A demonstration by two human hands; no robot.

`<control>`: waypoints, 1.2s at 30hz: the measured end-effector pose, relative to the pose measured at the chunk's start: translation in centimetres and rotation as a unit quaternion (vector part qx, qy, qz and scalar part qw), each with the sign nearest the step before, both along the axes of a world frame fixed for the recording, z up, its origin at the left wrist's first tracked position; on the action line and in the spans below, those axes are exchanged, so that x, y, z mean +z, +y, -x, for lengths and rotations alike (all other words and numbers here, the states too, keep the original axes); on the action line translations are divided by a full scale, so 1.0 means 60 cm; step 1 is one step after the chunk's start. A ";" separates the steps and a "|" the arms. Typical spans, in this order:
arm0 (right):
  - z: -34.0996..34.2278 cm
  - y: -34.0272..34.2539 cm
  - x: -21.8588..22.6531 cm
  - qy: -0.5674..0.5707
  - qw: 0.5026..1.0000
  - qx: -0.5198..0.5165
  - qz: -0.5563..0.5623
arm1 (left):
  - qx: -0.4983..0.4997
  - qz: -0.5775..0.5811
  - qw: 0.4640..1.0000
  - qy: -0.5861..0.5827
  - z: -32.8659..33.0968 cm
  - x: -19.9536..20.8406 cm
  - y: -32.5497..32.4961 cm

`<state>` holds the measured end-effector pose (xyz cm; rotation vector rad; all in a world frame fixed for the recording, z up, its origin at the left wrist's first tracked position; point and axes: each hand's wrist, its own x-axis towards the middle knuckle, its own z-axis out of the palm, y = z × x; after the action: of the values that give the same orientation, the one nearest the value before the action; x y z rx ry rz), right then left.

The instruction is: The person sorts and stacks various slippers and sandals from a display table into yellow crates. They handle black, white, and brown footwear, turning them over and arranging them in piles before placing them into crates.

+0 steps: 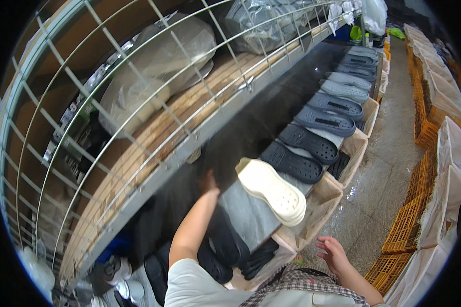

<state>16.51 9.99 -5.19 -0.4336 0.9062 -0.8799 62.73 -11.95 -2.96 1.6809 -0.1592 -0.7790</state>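
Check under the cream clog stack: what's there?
The cream clog stack appears to rest on the grey bench top, toe end jutting over a lined crate. Lower layers' edges show at the toe; their tops and the bench top directly beneath are covered.

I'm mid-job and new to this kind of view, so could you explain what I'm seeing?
There's no machine: these are a person's bare hands, seen from a wide fisheye camera on their head, so straight edges look curved. Cream footwear lies on the grey bench, with dark footwear to either side. The left hand is blurred near the wire-fronted shelf; I can't tell whether it holds anything. The right hand is open, visibly holding nothing.
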 end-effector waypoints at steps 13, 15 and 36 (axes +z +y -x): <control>-0.009 0.006 -0.010 0.076 0.988 -0.109 -0.081 | 0.121 0.232 0.962 0.075 -0.320 -0.110 -0.202; -0.010 0.013 -0.009 0.082 0.987 -0.102 -0.091 | 0.096 0.244 0.963 0.054 -0.342 -0.127 -0.212; 0.064 -0.034 0.056 0.113 0.978 -0.044 0.169 | -0.396 0.257 0.860 0.195 0.199 0.257 0.161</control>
<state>12.68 7.94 -1.81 -0.8050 0.9918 -1.0857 50.77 -2.27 12.44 0.8796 -0.7385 -1.5163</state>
